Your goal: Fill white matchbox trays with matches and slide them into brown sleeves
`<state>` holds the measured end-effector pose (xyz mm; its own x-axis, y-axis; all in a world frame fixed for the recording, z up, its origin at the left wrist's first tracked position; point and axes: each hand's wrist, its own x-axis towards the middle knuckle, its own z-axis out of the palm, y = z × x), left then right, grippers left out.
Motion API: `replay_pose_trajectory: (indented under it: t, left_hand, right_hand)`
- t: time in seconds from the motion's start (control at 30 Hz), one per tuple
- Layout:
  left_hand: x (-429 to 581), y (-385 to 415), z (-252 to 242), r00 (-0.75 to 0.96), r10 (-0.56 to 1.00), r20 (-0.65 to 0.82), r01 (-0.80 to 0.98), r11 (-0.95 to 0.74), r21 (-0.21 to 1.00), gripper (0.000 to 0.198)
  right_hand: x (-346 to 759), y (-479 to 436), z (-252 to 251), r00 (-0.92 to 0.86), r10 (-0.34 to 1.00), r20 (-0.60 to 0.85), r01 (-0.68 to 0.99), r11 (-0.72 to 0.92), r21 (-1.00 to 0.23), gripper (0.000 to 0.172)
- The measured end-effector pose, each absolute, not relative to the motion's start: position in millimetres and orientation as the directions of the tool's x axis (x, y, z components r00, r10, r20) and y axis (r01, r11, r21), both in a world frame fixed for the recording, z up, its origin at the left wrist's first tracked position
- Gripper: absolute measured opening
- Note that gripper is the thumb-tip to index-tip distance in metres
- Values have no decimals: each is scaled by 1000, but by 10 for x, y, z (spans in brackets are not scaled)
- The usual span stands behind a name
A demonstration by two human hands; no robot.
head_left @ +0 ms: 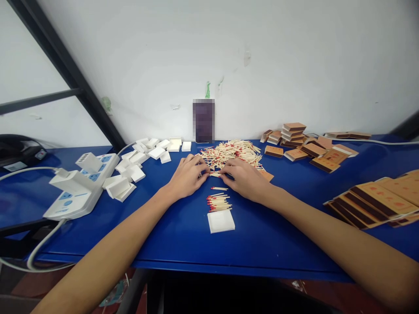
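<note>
A heap of red-tipped matches (237,150) lies against the wall in the middle of the table. At its near edge, my left hand (190,176) and my right hand (244,176) face each other, fingers and thumbs pinched on the two ends of a few matches (215,174). Closer to me lie a couple of loose matches (219,188), then a small row of matches (218,202) with their heads to the left. Just below that row is a white matchbox tray (221,221). An orange matchbox piece (266,175) shows partly behind my right hand.
White matchbox trays (157,152) are scattered at left, beside a power strip (94,187) with plugged-in adapters and cables. Orange matchboxes (296,152) pile up at the back right, with flat sleeves (382,196) stacked nearer. A blurred dark panel (204,121) stands against the wall.
</note>
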<state>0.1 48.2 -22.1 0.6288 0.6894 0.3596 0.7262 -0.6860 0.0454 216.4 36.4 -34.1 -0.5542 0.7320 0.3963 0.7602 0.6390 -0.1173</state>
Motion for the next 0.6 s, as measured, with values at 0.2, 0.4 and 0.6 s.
replay_pose_trajectory:
  t: [0.2, 0.4, 0.6]
  left_hand:
    - [-2, 475, -209, 616, 708, 345, 746, -665, 31, 19]
    - [-34, 507, -230, 582, 737, 343, 768, -637, 66, 19]
    - [-59, 549, -256, 555, 767, 321, 773, -619, 141, 19]
  right_hand:
    - [2167, 366, -293, -561, 738, 375, 784, 619, -47, 20]
    - [2258, 279, -173, -683, 685, 254, 721, 688, 83, 19]
    - [2253, 200, -97, -666, 712, 224, 736, 676, 39, 19]
